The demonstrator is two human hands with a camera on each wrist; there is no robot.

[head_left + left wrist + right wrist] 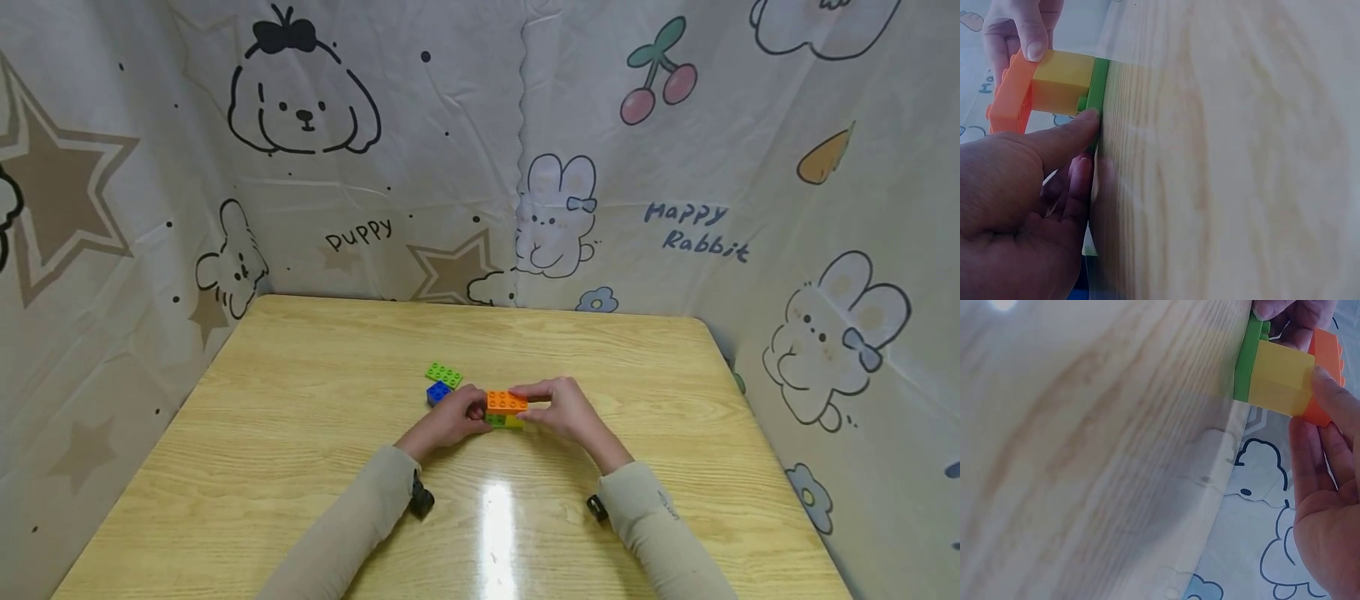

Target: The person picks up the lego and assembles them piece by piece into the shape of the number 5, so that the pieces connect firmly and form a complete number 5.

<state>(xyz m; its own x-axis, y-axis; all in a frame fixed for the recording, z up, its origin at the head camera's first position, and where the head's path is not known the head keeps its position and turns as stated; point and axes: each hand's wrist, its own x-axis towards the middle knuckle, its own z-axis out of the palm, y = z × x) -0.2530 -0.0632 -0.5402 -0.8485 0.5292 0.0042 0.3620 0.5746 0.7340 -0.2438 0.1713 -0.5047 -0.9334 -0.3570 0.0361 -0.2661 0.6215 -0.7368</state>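
a small stack of bricks is held on the wooden table, between the left hand and the right hand. at its base, a green plate is pinched at its left end by the thumb and fingers of the left hand. a yellow brick is set on the plate's right part. above it, an orange brick is pinched between the thumb and fingers of the right hand and rested on the yellow one, overhung toward the left hand; whether it is fully pressed down cannot be told. a blue brick is partly covered by the left hand, and a light green plate is seen just beyond. the table is backed by a printed cloth.
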